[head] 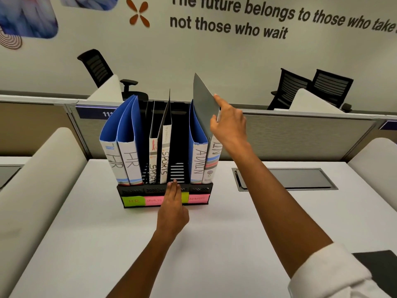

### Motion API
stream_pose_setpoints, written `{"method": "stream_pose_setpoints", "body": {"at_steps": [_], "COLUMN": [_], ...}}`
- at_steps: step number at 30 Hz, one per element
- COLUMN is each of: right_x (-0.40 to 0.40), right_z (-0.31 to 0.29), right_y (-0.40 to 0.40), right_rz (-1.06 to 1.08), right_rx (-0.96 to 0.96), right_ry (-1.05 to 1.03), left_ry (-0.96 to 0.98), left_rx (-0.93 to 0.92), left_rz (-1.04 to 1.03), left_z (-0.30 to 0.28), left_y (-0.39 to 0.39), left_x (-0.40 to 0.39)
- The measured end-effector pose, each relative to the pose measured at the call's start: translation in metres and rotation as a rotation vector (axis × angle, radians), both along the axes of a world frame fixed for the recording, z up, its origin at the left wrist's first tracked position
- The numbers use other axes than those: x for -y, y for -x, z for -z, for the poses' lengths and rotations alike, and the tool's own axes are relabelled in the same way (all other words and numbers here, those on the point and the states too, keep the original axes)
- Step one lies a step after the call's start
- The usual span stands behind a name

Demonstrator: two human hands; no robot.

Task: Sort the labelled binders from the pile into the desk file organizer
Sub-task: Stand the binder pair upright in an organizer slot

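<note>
- Nearly done by the look of it; black slotted plastic desk file organizer [164, 190] standing on the white worktop [86, 233], already loaded with six labelled binders; no pile anywhere in view, so remaining count impossible to tell.
- HR section, far left: two blue-covered binders with white handwritten "HR" spines [122, 160], leaning left, side by side and touching.
- SPORTS section, next along: two slim dark-covered binders with white "SPORTS" spines [160, 160], upright; covers splayed slightly at the top.
- Slot between SPORTS and ADMIN empty; its sticky label hidden behind the left hand, text unreadable.
- ADMIN section, far right: blue-covered binder with white "ADMIN" spine [198, 160] seated; grey-covered binder with a partly hidden white spine [206, 104] just right of it, base down in the slot, cover tilting left at the top; likely the last one going in, not yet released.
- Green and pink sticky-note labels [139, 200] on the front lip: HR, SPORTS, ADMIN readable and matching the spines above.
- Right hand [228, 123] pinched on the grey cover's upper edge, forefinger extended along it.
- Left hand [173, 206] flat, fingers straight and together, pressed against the organizer's front lip, gripping nothing; probably bracing it.
- Left to do: seat and let go of the grey binder; straighten the leaners if wanted.
</note>
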State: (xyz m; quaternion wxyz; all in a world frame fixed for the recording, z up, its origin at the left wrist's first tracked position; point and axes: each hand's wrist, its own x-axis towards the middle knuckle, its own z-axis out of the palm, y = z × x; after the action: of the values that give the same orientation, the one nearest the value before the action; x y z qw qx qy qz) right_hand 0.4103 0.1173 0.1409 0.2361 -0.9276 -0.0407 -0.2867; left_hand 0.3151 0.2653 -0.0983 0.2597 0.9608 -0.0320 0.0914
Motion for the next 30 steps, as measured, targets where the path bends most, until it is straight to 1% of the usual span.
{"method": "stream_pose_setpoints", "body": {"at_steps": [8, 18, 22, 26, 30], "right_x": [0.002, -0.001, -0.002, -0.003, -0.005], "right_z": [0.01, 0.051, 0.066, 0.079, 0.085], "right_y": [-0.004, 0.0, 0.0, 0.002, 0.002], "right_rz": [-0.002, -0.009, -0.005, -0.022, 0.016], "right_rx": [-0.038, -0.096, -0.082, -0.125, -0.173], "right_ry": [0.01, -0.029, -0.043, -0.076, -0.11], "left_ry": [-0.014, -0.024, -0.017, -0.016, -0.01], "left_rx": [-0.01, -0.008, -0.007, -0.002, -0.004], "left_rz": [-0.009, -0.01, -0.005, -0.008, -0.011], "left_z": [0.0, -0.003, -0.002, 0.0, -0.001], "left_y": [0.0, 0.001, 0.001, 0.001, 0.002], "left_x": [0.003, 0.004, 0.004, 0.004, 0.005]}}
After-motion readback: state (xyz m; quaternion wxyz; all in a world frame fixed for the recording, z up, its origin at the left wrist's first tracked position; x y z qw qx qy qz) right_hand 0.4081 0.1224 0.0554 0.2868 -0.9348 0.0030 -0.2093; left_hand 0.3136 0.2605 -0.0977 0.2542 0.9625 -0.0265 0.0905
